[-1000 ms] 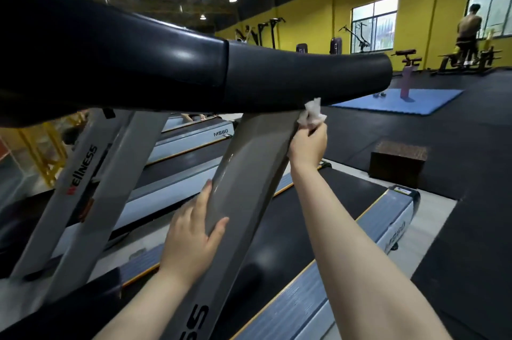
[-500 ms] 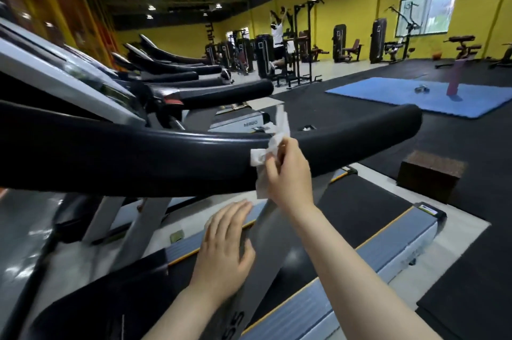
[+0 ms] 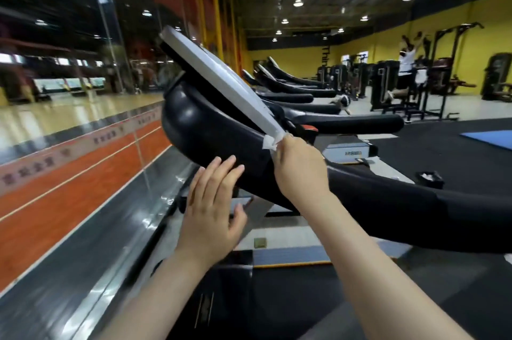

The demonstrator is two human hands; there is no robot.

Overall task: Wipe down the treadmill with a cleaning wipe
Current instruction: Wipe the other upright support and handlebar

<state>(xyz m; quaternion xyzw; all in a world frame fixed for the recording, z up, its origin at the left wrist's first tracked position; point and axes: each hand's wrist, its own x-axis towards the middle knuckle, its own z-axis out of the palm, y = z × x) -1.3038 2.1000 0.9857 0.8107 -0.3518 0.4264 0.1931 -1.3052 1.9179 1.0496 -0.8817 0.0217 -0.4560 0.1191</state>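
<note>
The treadmill's black console housing (image 3: 199, 129) fills the middle of the head view, with a grey display panel (image 3: 221, 82) slanting up from it. Its black handrail (image 3: 415, 209) runs off to the right. My right hand (image 3: 300, 170) pinches a small white cleaning wipe (image 3: 270, 142) against the lower end of the grey panel. My left hand (image 3: 213, 212) is raised below the console with straight, spread fingers, fingertips at the housing's underside; whether they touch it I cannot tell. It holds nothing.
A glass wall (image 3: 83, 76) with an orange floor behind it stands to the left. A row of further treadmills (image 3: 291, 87) recedes beyond the console. A person (image 3: 406, 65) exercises on a rack at the far right. A blue mat (image 3: 490, 137) lies on the black floor.
The view has swung up and left from the handrail to the console. My right hand moved the wipe from the handrail up to the grey panel's lower end. My left hand left the grey upright.
</note>
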